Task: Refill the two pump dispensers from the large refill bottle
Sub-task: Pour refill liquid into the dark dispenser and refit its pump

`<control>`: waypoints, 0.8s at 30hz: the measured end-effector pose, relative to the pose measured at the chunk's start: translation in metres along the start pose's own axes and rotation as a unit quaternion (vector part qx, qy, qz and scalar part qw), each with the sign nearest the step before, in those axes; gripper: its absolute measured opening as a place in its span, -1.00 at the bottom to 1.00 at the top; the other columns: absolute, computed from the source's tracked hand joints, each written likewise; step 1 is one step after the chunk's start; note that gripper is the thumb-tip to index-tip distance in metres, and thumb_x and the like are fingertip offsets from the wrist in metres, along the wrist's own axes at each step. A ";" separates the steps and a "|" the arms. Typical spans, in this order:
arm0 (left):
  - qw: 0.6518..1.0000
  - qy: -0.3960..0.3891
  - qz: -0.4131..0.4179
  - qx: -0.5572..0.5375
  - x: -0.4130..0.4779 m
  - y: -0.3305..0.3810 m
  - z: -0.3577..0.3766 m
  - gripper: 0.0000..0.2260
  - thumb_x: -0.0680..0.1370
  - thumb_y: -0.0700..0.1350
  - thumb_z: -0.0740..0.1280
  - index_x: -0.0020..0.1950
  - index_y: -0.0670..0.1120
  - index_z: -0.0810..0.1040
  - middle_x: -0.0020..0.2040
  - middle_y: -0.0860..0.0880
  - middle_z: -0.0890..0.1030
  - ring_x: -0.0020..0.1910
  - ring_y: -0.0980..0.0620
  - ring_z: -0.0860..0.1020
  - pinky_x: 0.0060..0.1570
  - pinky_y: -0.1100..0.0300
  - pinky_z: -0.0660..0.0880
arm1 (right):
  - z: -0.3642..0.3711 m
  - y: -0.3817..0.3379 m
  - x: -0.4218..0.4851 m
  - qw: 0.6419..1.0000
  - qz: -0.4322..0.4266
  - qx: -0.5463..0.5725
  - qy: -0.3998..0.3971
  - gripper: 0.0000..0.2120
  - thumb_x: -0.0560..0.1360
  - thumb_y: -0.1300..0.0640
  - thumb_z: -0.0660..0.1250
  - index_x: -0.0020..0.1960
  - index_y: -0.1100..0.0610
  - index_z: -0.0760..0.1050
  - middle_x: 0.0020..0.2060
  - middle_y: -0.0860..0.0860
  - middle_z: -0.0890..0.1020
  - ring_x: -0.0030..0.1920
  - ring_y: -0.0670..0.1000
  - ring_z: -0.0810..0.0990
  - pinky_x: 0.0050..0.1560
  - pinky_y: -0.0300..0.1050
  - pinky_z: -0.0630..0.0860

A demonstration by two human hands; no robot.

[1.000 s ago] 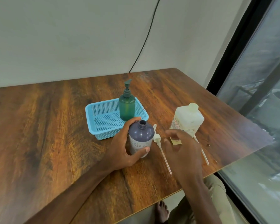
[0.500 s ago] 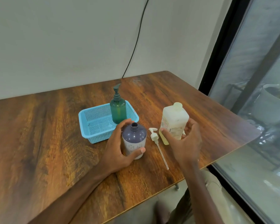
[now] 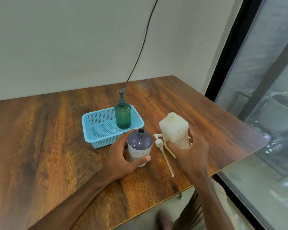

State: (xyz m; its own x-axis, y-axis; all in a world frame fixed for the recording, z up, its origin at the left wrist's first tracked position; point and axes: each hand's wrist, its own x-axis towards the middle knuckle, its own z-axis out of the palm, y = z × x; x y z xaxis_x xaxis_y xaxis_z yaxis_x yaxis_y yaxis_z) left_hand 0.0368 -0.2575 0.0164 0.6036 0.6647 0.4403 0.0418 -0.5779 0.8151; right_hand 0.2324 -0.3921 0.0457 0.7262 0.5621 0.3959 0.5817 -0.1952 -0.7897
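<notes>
near the front edge of the wooden table (image 3: 40, 146), our left hand (image 3: 121, 156) clasps the uncapped round purple plastic dispenser (image 3: 140, 145). its white pump head (image 3: 160, 143) lies just beside. our right hand (image 3: 189, 151) has left that pump and now wraps the lower half of the square white refill bottle (image 3: 175, 130), which is tilted, so pouring looks next. farther back, the green pump dispenser (image 3: 122, 117) waits in the pale blue mesh basket (image 3: 96, 123).
</notes>
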 end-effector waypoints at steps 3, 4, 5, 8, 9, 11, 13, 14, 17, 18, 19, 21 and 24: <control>1.000 0.008 0.006 -0.007 -0.001 0.000 -0.001 -0.30 0.36 0.14 0.66 0.44 0.05 0.50 0.30 0.16 0.63 0.30 0.10 0.62 0.21 0.13 0.62 | -0.006 0.001 -0.004 1.000 -0.025 -0.008 -0.012 -0.22 0.34 -0.12 0.64 0.47 0.03 0.46 0.31 -0.08 0.60 0.29 -0.04 0.53 0.01 -0.11 0.65; 1.000 0.012 0.006 -0.011 -0.001 0.001 -0.001 -0.30 0.36 0.15 0.66 0.44 0.09 0.49 0.30 0.18 0.63 0.30 0.11 0.62 0.21 0.14 0.62 | -0.008 0.001 -0.005 0.999 -0.034 -0.015 -0.018 -0.21 0.33 -0.13 0.64 0.48 0.01 0.45 0.32 -0.09 0.60 0.32 -0.01 0.54 0.03 -0.03 0.66; 1.000 0.014 0.003 -0.017 -0.002 0.001 -0.002 -0.29 0.36 0.15 0.66 0.44 0.11 0.47 0.31 0.19 0.63 0.31 0.12 0.62 0.22 0.16 0.62 | -0.010 0.000 -0.005 0.999 -0.043 -0.021 -0.025 -0.21 0.33 -0.13 0.64 0.48 0.00 0.45 0.34 -0.10 0.59 0.33 0.00 0.53 0.03 0.01 0.67; 0.999 0.008 -0.007 -0.031 -0.001 0.000 -0.004 -0.20 0.33 0.14 0.68 0.49 0.05 0.43 0.35 0.19 0.60 0.35 0.10 0.60 0.27 0.15 0.60 | -0.016 -0.003 -0.006 0.997 -0.069 -0.026 -0.035 -0.21 0.33 -0.12 0.64 0.49 -0.03 0.44 0.36 -0.10 0.57 0.35 0.02 0.51 0.06 0.10 0.65; 0.999 0.004 -0.008 -0.032 -0.001 -0.001 -0.004 -0.17 0.32 0.13 0.69 0.50 0.03 0.42 0.35 0.18 0.60 0.35 0.09 0.60 0.28 0.13 0.60 | -0.016 -0.005 -0.005 0.996 -0.072 -0.029 -0.034 -0.20 0.33 -0.10 0.64 0.49 -0.02 0.44 0.37 -0.09 0.57 0.36 0.03 0.51 0.08 0.13 0.65; 0.999 -0.004 -0.009 -0.038 0.000 -0.001 -0.005 -0.16 0.31 0.12 0.70 0.49 0.03 0.40 0.35 0.16 0.61 0.35 0.08 0.61 0.27 0.09 0.62 | -0.017 -0.007 -0.005 0.996 -0.075 -0.033 -0.029 -0.19 0.32 -0.06 0.66 0.49 -0.02 0.44 0.38 -0.07 0.57 0.37 0.04 0.49 0.11 0.15 0.64; 0.999 -0.007 -0.008 -0.040 -0.001 -0.001 -0.005 -0.18 0.32 0.09 0.71 0.48 0.04 0.41 0.34 0.16 0.62 0.33 0.09 0.62 0.25 0.09 0.63 | -0.017 -0.008 -0.004 0.996 -0.078 -0.035 -0.029 -0.19 0.32 -0.04 0.66 0.49 -0.04 0.43 0.39 -0.07 0.57 0.38 0.03 0.48 0.14 0.15 0.63; 0.999 -0.007 -0.007 -0.041 -0.001 -0.001 -0.004 -0.20 0.32 0.06 0.71 0.47 0.03 0.42 0.33 0.17 0.62 0.33 0.09 0.62 0.24 0.11 0.63 | -0.017 -0.007 -0.004 0.996 -0.080 -0.035 -0.031 -0.20 0.32 -0.04 0.66 0.49 -0.05 0.43 0.38 -0.08 0.57 0.38 0.02 0.48 0.14 0.14 0.63; 0.999 -0.008 -0.004 -0.040 -0.001 -0.002 -0.004 -0.23 0.33 0.02 0.70 0.46 0.04 0.43 0.32 0.19 0.61 0.32 0.10 0.61 0.23 0.16 0.63 | -0.015 -0.005 -0.003 0.995 -0.083 -0.039 -0.033 -0.20 0.31 -0.06 0.67 0.48 -0.07 0.43 0.38 -0.09 0.57 0.36 0.01 0.49 0.13 0.13 0.62; 0.999 -0.009 -0.005 -0.040 -0.001 -0.002 -0.004 -0.23 0.33 0.03 0.70 0.46 0.05 0.42 0.33 0.19 0.61 0.33 0.11 0.61 0.23 0.15 0.63 | -0.014 -0.004 -0.003 0.995 -0.080 -0.042 -0.032 -0.20 0.31 -0.07 0.67 0.47 -0.09 0.43 0.38 -0.09 0.56 0.36 0.01 0.48 0.14 0.15 0.62; 0.999 -0.010 -0.006 -0.039 0.000 -0.003 -0.005 -0.22 0.33 0.04 0.69 0.47 0.06 0.42 0.34 0.19 0.60 0.34 0.10 0.60 0.24 0.12 0.63 | -0.013 -0.003 -0.003 0.995 -0.078 -0.047 -0.032 -0.20 0.31 -0.07 0.67 0.47 -0.11 0.42 0.39 -0.09 0.56 0.37 0.01 0.48 0.15 0.17 0.62; 0.999 -0.012 -0.010 -0.039 0.000 -0.006 -0.005 -0.21 0.34 0.08 0.70 0.49 0.06 0.42 0.36 0.16 0.60 0.36 0.07 0.60 0.26 0.03 0.64 | -0.012 -0.001 -0.002 0.995 -0.078 -0.058 -0.038 -0.20 0.32 -0.09 0.66 0.48 -0.13 0.40 0.40 -0.11 0.54 0.39 0.01 0.46 0.16 0.22 0.61; 0.999 -0.013 -0.005 -0.036 0.001 -0.007 -0.005 -0.20 0.36 0.14 0.67 0.52 0.06 0.41 0.39 0.15 0.59 0.38 0.04 0.59 0.25 -0.05 0.63 | -0.013 0.001 0.000 0.993 -0.088 -0.059 -0.048 -0.19 0.32 -0.10 0.66 0.49 -0.13 0.39 0.41 -0.12 0.53 0.42 0.01 0.45 0.18 0.23 0.60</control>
State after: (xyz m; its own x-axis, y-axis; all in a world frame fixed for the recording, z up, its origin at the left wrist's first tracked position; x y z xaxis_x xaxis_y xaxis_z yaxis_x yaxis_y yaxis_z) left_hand 0.0326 -0.2501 0.0128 0.6241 0.6574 0.4224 -0.0091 -0.5344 0.8452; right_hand 0.2373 -0.4032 0.0514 0.5740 0.6691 0.4720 0.7398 -0.1765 -0.6493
